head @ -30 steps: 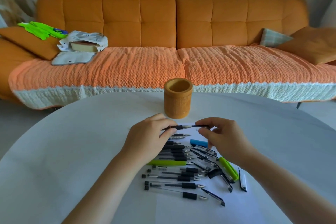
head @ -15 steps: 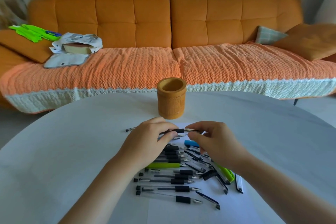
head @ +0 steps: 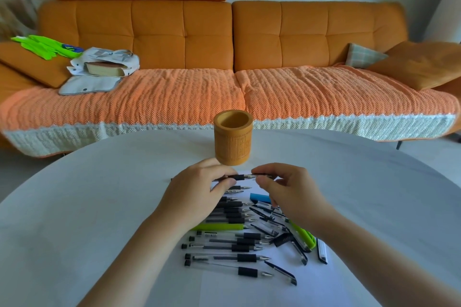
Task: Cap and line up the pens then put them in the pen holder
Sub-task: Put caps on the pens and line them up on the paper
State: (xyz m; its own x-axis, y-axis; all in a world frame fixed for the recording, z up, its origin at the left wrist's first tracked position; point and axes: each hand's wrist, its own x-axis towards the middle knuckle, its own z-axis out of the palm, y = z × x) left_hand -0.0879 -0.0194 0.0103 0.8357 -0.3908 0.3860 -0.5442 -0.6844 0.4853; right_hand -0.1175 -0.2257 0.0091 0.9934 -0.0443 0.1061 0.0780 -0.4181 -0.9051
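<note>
Closer together than a second ago: right hand [head: 291,194] has the cap [head: 262,175] up against the tip of the pen [head: 240,177] held by the left hand [head: 197,197], gap closed. Left fingers curl round the pen barrel, right thumb and fingers pinch the cap. Both sit centre frame, just above the table and just in front of the upright pen holder [head: 233,142]. Uncapped pens [head: 224,248] lie in a rough row below the hands, tips pointing right, green pen [head: 219,227] among them. Loose caps [head: 282,234] scattered just right of the row, lower centre. Round white table [head: 74,207] fills the lower half. Orange sofa [head: 174,32] with knit throw [head: 174,97] spans the top; bag [head: 104,65] and green gloves [head: 42,47] upper left, cushions [head: 424,62] upper right.
</note>
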